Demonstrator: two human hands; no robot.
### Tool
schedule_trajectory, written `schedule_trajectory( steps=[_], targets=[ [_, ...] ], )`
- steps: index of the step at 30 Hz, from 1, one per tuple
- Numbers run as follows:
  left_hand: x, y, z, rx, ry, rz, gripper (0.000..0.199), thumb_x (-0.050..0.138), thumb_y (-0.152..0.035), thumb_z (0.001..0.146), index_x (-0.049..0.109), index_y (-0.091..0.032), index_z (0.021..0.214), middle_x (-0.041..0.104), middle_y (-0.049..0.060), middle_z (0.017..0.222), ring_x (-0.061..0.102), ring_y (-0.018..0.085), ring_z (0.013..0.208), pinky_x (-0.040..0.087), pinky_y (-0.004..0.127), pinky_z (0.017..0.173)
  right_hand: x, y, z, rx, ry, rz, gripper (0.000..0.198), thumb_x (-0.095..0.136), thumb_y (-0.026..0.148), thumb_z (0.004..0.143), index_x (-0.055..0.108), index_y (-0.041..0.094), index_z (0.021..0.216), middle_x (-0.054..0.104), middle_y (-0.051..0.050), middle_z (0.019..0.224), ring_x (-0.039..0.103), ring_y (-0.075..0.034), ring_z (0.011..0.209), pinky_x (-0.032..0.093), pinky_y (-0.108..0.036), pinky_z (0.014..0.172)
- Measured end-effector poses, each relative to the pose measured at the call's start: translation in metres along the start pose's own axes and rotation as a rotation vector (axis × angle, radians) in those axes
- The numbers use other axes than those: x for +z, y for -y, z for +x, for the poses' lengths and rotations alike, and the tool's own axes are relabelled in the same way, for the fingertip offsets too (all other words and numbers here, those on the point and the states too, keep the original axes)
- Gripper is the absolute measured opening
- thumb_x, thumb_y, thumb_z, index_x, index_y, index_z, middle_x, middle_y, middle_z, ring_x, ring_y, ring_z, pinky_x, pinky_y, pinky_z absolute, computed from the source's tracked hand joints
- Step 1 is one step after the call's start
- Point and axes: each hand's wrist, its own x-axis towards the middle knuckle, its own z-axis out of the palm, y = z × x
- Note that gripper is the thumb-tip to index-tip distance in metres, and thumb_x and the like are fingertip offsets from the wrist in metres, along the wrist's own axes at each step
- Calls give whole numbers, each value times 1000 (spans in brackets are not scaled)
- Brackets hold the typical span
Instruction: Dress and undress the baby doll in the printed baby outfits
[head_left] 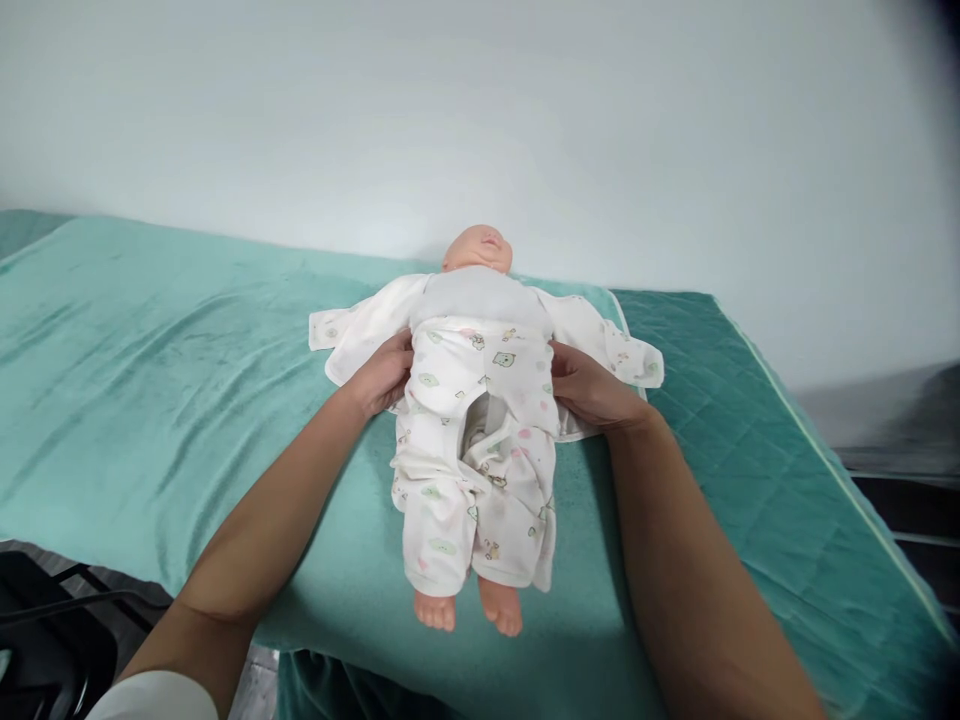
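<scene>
A baby doll (478, 250) lies on its back on the green cover, its head by the wall and its bare feet towards me. It wears printed white baby trousers (517, 400) with an open crotch, drawn up over a plain grey-white middle. A white printed baby jacket (600, 325) lies open beneath it, sleeves spread to both sides. My left hand (384, 375) is closed at the left side of the trousers by the hip. Opposite it, my right hand (589, 388) has its fingers bent round the trousers' right edge. The fingertips of both hands are partly hidden by the doll.
A light green blanket (187, 390) with soft wrinkles spreads over the bed, above a darker quilted cover (750, 470) on the right. The pale wall (480, 120) rises behind the doll's head. A black object (52, 640) stands on the floor at lower left.
</scene>
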Motion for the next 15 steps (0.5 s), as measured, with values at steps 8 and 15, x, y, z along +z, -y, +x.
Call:
schedule_trajectory(
  steps=[8, 15],
  targets=[
    [-1, 5, 1, 30, 15, -76, 49, 74, -7, 72, 67, -16, 119, 77, 10, 112, 72, 26, 110, 57, 39, 99, 6, -9, 7, -46, -157, -45, 39, 85, 41, 74, 76, 27, 109, 80, -3, 103, 73, -29, 102, 60, -43, 85],
    [-2, 9, 4, 48, 13, -120, 48, 72, -3, 70, 69, -18, 115, 77, 7, 112, 71, 25, 111, 55, 39, 101, 8, -12, 13, -95, -293, -178, 25, 83, 45, 73, 80, 24, 87, 79, -2, 84, 73, -31, 93, 60, -42, 78]
  ],
)
